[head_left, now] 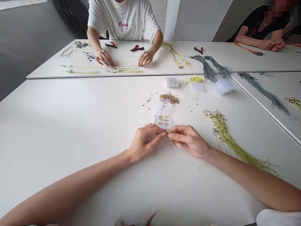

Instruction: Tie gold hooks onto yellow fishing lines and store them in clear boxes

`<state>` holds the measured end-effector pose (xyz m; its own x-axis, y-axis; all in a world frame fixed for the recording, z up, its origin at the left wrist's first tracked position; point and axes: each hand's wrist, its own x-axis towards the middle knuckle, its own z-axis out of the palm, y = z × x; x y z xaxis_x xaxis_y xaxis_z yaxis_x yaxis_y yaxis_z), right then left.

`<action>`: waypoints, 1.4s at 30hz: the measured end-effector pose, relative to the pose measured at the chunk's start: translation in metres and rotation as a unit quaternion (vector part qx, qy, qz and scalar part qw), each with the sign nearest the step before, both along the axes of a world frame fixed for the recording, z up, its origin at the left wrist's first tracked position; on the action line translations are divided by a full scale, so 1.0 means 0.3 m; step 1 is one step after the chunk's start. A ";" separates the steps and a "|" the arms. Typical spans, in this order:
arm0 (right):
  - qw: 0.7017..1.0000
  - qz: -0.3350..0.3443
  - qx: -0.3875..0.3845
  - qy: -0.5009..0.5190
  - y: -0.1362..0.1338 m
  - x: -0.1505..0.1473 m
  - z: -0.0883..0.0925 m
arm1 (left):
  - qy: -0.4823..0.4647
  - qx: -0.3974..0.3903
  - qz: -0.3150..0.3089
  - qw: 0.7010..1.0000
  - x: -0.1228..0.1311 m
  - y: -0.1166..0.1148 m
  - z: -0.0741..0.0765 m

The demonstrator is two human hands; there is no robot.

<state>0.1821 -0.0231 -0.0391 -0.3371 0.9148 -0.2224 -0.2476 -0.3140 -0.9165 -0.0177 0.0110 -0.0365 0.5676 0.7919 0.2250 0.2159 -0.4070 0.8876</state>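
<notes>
My left hand (148, 138) and my right hand (188, 139) meet at the fingertips over the white table (70, 125). Both pinch a small hook with yellow line (171, 142), whose end dangles below the fingers. Just beyond my hands lies an open clear plastic box (165, 108), with several hooks tied with yellow line in its compartments. Behind the box sits a pile of small gold-coloured pieces (170, 98). To the right, near my forearm, is a long bundle of yellow-green lines (227, 138) with dark hooks at its far end.
Closed clear box (172, 82), flat lid (198, 87) and stacked clear boxes (224, 87) lie further back. Grey-blue line bundles (209, 67) cross the table seam. Opposite, a person's hands (104, 58) handle yellow lines near red-handled pliers (137, 48). Another person's hands (277, 44) rest at far right.
</notes>
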 end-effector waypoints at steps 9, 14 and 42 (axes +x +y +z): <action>0.999 -0.035 0.031 -0.019 -0.011 -0.019 -0.005 | -0.059 -0.148 0.024 0.987 0.007 -0.011 0.009; 0.995 -0.060 0.071 -0.045 -0.024 -0.033 -0.011 | -0.115 -0.245 -0.007 0.963 0.010 -0.022 0.022; 0.971 -0.169 0.104 -0.136 -0.025 -0.073 -0.006 | -0.020 -0.161 0.056 0.985 0.040 -0.050 0.020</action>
